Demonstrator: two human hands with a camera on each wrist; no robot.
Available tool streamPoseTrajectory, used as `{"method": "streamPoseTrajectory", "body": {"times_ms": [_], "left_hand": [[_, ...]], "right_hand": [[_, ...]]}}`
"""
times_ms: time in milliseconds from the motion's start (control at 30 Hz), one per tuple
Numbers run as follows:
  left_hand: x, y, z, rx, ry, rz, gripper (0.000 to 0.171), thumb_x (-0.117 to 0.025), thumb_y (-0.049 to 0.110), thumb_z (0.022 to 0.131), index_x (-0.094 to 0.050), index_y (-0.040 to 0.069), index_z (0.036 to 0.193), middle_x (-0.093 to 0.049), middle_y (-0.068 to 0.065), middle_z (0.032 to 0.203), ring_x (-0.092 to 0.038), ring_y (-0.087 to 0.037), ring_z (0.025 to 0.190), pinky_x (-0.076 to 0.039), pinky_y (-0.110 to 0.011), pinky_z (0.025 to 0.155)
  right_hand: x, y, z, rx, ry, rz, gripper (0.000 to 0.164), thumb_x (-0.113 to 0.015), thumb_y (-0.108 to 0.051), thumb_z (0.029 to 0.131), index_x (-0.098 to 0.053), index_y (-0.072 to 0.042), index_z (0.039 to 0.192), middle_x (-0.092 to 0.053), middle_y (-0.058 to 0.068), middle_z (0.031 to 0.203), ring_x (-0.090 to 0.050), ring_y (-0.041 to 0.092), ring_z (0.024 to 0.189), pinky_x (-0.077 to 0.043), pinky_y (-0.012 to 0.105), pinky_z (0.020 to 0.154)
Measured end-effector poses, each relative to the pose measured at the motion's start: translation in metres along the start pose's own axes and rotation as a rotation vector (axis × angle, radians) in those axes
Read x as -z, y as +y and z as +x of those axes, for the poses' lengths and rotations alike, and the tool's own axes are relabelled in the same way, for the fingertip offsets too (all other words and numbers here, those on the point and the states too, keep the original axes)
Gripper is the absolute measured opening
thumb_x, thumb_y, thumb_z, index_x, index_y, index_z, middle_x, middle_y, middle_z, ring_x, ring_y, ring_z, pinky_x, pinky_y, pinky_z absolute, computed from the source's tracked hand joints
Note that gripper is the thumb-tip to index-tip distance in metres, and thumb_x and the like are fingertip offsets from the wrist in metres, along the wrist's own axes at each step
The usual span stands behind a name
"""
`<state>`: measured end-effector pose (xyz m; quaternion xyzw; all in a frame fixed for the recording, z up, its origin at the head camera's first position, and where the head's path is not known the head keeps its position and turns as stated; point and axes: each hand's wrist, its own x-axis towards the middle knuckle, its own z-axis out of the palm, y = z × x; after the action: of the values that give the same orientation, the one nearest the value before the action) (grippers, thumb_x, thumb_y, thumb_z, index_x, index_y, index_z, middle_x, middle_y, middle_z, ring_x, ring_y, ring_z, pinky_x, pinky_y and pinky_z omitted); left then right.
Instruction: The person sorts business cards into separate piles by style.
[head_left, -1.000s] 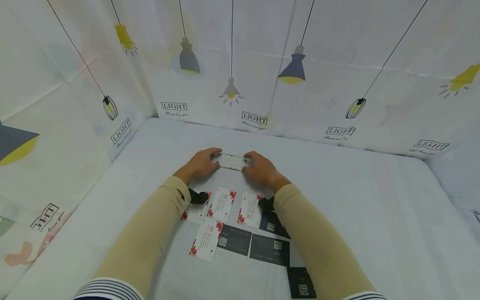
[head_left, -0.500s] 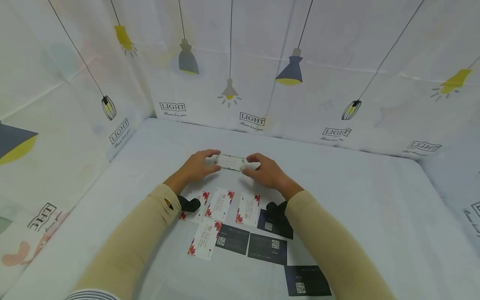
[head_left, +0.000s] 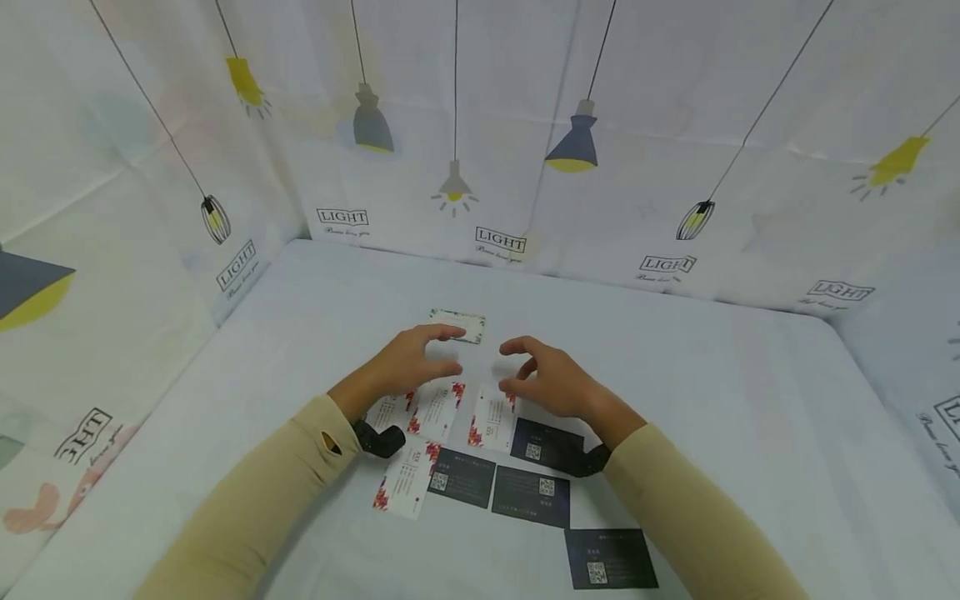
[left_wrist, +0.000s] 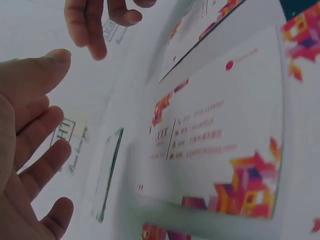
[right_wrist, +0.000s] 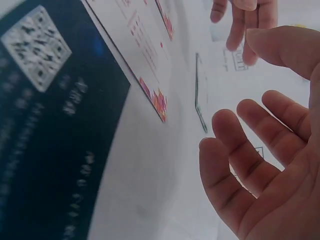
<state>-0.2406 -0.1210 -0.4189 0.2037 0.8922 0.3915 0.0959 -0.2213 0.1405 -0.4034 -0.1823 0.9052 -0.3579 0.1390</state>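
A white card with a green leafy border (head_left: 461, 319) lies flat toward the back of the table, apart from the other cards. My left hand (head_left: 408, 360) hovers just in front of it, fingers spread and holding nothing; in the head view its fingertips overlap the card. To the right, my right hand (head_left: 555, 383) hangs with loosely bent fingers, also holding nothing. Beneath the hands are several white cards with red floral corners (head_left: 437, 408). Several dark cards with QR codes (head_left: 531, 495) lie beside and in front of those. The right wrist view shows a dark card (right_wrist: 45, 140) up close.
A white cloth covers the table (head_left: 720, 433). Curtains printed with hanging lamps (head_left: 573, 146) rise behind it and at the left. Black straps (head_left: 380, 439) sit at both wrists. One dark card (head_left: 611, 558) lies apart at the front right.
Both hands were at the ends of the leafy-bordered card. The right fingers came away first, then the left. Both hands have drawn back toward me, leaving the card on the table.
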Motion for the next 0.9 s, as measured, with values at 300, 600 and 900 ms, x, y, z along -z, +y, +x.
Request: {"method": "streamPoseTrajectory", "body": {"times_ms": [300,600,900], "left_hand": [[-0.027,0.021,-0.005,-0.067,-0.155,0.094,0.067,-0.082,0.035,0.084,-0.055,0.02,0.144,-0.051,-0.005,0.146,-0.044,-0.026,0.135,-0.039,-0.051,0.105],[-0.05,0.025,0.002,-0.117,-0.215,0.269,0.076,-0.084,0.044,0.079,-0.054,0.021,0.145,-0.054,0.001,0.143,-0.043,-0.023,0.134,-0.03,-0.055,0.102],[-0.06,0.03,0.0,-0.126,-0.225,0.343,0.082,-0.087,0.042,0.076,-0.052,0.019,0.147,-0.054,0.001,0.143,-0.04,-0.021,0.135,-0.026,-0.05,0.099]], "right_hand": [[-0.004,0.005,-0.027,0.034,0.022,0.004,0.056,-0.072,-0.028,0.09,-0.053,-0.01,0.14,-0.063,0.013,0.121,-0.063,0.023,0.093,-0.053,0.039,0.077],[-0.003,0.009,-0.039,0.116,0.063,0.023,0.055,-0.074,-0.026,0.091,-0.053,-0.006,0.138,-0.06,0.014,0.128,-0.063,0.022,0.091,-0.054,0.039,0.077],[-0.003,0.015,-0.043,0.123,0.062,0.04,0.056,-0.073,-0.029,0.092,-0.052,-0.006,0.139,-0.062,0.017,0.122,-0.064,0.021,0.085,-0.052,0.037,0.073]]}}
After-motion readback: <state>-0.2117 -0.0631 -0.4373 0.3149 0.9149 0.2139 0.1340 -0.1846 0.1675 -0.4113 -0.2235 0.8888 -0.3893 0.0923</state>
